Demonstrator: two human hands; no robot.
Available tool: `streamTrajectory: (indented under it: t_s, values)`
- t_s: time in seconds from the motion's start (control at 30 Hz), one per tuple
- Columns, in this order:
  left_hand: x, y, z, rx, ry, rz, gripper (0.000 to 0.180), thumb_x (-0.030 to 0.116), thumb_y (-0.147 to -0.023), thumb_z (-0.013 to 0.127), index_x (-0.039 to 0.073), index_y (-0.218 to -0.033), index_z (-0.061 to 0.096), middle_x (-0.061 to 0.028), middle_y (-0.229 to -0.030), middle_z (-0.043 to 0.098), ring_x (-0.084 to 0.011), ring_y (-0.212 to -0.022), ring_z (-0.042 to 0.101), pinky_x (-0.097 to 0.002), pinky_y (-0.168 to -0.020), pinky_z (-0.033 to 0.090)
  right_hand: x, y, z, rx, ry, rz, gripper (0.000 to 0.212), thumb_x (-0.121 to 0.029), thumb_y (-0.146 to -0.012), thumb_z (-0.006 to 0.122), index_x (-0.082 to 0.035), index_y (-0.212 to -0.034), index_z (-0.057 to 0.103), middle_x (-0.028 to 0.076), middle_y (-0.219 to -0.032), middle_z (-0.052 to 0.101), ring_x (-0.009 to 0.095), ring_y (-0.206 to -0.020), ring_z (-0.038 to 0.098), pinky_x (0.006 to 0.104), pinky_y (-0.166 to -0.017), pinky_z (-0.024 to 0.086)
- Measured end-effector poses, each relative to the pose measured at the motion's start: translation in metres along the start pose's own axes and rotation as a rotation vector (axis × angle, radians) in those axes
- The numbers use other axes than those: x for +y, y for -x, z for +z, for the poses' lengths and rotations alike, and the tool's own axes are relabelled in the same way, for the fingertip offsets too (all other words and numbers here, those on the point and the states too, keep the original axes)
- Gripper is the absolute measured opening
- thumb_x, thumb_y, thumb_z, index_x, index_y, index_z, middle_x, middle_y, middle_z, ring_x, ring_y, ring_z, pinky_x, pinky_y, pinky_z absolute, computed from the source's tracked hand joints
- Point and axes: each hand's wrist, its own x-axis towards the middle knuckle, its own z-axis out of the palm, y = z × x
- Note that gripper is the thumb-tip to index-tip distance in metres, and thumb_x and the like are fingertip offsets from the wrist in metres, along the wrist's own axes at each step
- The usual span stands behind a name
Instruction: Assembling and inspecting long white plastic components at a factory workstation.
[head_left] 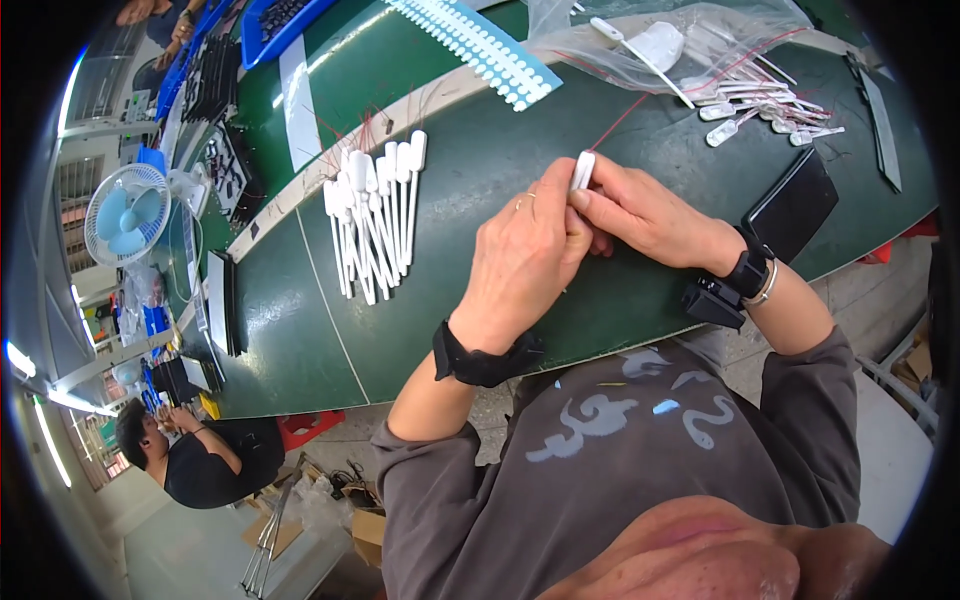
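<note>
Above the green tabletop, my left hand [525,240] and my right hand [660,215] meet, fingers closed around one small white plastic piece [583,170]. Its upper end shows between the fingertips, and the fingers hide the rest. A thin red wire [618,122] runs from it up to the right. To the left of my hands lies a bunch of white paddle-headed plastic sticks [375,205], heads pointing away from me, with thin red wires beyond them. A pile of similar white pieces with clearer heads [745,105] lies at the far right, by a clear plastic bag [680,45].
A blue sheet of white round stickers [480,45] lies at the back. A black phone-like slab [793,205] rests right of my right hand. Further left are a blue tray [280,30], black flat parts [218,300], a fan [128,215] and a seated person [205,450].
</note>
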Motion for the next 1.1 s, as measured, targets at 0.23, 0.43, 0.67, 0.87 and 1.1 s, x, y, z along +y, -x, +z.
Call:
streamTrajectory:
  t_s: [0.23, 0.43, 0.67, 0.87, 1.1]
  values:
    - [-0.004, -0.004, -0.006, -0.082, 0.329, -0.170, 0.032, 0.005, -0.087, 0.061, 0.001, -0.119, 0.056, -0.0103, -0.076, 0.063, -0.0223, -0.066, 0.065, -0.0330, -0.061, 0.052, 0.004, 0.000, -0.004, 0.007, -0.037, -0.047, 0.028, -0.029, -0.104, 0.043, -0.002, -0.110, 0.046, 0.003, -0.081, 0.057, 0.010, -0.067, 0.055, 0.0258, -0.063, 0.046]
    - [-0.016, -0.001, -0.005, -0.089, 0.762, -0.297, 0.030, 0.004, -0.091, 0.061, 0.001, -0.121, 0.060, -0.0060, -0.077, 0.062, -0.0139, -0.065, 0.062, -0.0272, -0.060, 0.051, -0.006, 0.003, -0.004, -0.018, -0.127, -0.076, 0.026, -0.028, -0.104, 0.042, -0.003, -0.110, 0.047, 0.003, -0.080, 0.056, 0.010, -0.069, 0.055, 0.0252, -0.065, 0.046]
    - [-0.025, -0.007, -0.015, -0.027, 0.522, -0.256, 0.022, 0.007, -0.092, 0.061, 0.002, -0.113, 0.066, -0.0058, -0.083, 0.063, -0.0108, -0.068, 0.060, -0.0248, -0.061, 0.051, -0.004, 0.006, 0.000, -0.079, -0.012, -0.098, 0.027, -0.026, -0.105, 0.040, -0.002, -0.115, 0.046, 0.003, -0.079, 0.056, 0.010, -0.070, 0.055, 0.0250, -0.067, 0.047]
    - [-0.020, -0.009, -0.014, -0.025, 0.579, -0.257, 0.017, 0.012, -0.093, 0.062, 0.000, -0.103, 0.067, -0.0045, -0.078, 0.063, -0.0089, -0.065, 0.058, -0.0227, -0.058, 0.048, 0.004, 0.001, 0.005, -0.086, -0.250, -0.035, 0.027, -0.028, -0.105, 0.040, -0.002, -0.112, 0.046, 0.003, -0.077, 0.055, 0.011, -0.068, 0.056, 0.0254, -0.065, 0.047]
    - [-0.019, -0.009, -0.025, -0.318, 0.566, -0.376, 0.018, 0.016, -0.096, 0.060, -0.001, -0.095, 0.065, 0.0005, -0.076, 0.059, -0.0051, -0.064, 0.053, -0.0196, -0.059, 0.045, 0.007, -0.002, 0.000, -0.045, -0.427, 0.008, 0.028, -0.030, -0.105, 0.040, -0.004, -0.108, 0.047, 0.003, -0.073, 0.053, 0.012, -0.066, 0.056, 0.0243, -0.061, 0.047]
